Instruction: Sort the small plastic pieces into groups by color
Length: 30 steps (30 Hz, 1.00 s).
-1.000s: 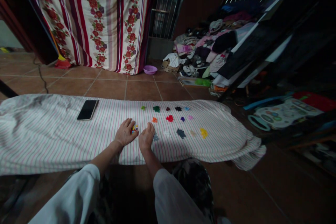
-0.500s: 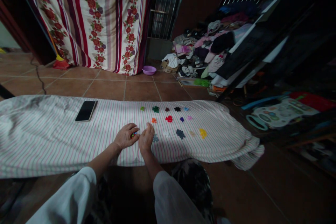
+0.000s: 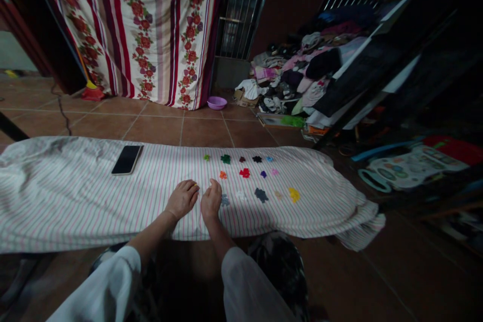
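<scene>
My left hand [image 3: 183, 198] rests on the striped cloth [image 3: 151, 211] with its fingers curled inward. A speck of yellow shows at its fingertips; whatever lies under the palm is hidden. Just to its right, a small gap apart, my right hand [image 3: 211, 200] stands on its edge, fingers closed together and their inner side out of sight. Beside it lies a grey pile of small pieces [image 3: 225, 200]. Further piles sorted by colour spread rightward, among them orange pieces [image 3: 223, 174], red pieces [image 3: 244, 173], dark grey pieces [image 3: 260, 194], yellow pieces [image 3: 294, 194] and dark green pieces [image 3: 225, 159].
A phone [image 3: 127, 160] lies on the cloth at the left. Beyond the cloth are a tiled floor, a purple basin [image 3: 217, 103], a floral curtain [image 3: 162, 35] and a heap of clothes [image 3: 294, 70]. A child's play panel [image 3: 403, 163] stands at the right.
The hands have drawn slightly apart. My left hand has turned over more, covering the small coloured pieces that showed under its fingers. The whole view has shifted slightly.
</scene>
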Each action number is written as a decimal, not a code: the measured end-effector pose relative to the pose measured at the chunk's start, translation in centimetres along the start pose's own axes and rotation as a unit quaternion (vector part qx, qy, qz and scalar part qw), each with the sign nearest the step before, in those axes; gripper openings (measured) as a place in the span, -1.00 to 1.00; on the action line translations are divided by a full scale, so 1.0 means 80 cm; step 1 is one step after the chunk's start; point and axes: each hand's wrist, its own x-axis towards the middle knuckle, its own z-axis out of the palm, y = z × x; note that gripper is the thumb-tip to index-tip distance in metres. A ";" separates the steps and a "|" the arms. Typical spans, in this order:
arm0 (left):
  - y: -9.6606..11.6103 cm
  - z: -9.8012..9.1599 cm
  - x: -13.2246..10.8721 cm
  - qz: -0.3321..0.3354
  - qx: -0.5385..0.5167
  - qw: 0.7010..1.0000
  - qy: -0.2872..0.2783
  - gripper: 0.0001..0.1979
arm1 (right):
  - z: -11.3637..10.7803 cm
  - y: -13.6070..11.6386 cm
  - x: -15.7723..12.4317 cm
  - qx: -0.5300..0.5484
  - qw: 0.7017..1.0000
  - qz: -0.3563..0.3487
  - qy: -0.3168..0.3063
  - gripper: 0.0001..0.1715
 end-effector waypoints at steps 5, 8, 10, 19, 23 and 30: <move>-0.002 -0.004 -0.005 0.025 0.000 1.000 -0.010 -0.71 | -0.002 -0.004 -0.001 0.003 1.000 0.004 -0.007 -0.57; -0.002 -0.006 -0.007 0.047 -0.002 0.999 -0.027 -0.67 | -0.002 -0.004 -0.001 0.005 1.000 0.006 -0.008 -0.57; -0.001 -0.008 -0.006 0.051 -0.004 0.998 -0.037 -0.64 | -0.002 -0.003 -0.001 0.007 1.000 0.006 -0.009 -0.57; 0.009 -0.006 0.004 -0.003 0.016 0.999 -0.045 -0.75 | -0.003 -0.005 0.001 0.009 0.999 0.024 -0.019 -0.57; 0.008 -0.006 0.001 -0.006 0.006 1.000 -0.026 -0.77 | -0.002 -0.005 0.000 0.014 1.000 0.022 -0.010 -0.59; 0.002 0.000 -0.003 0.025 -0.024 0.999 -0.005 -0.64 | 0.000 -0.002 0.001 0.020 1.000 0.023 -0.010 -0.60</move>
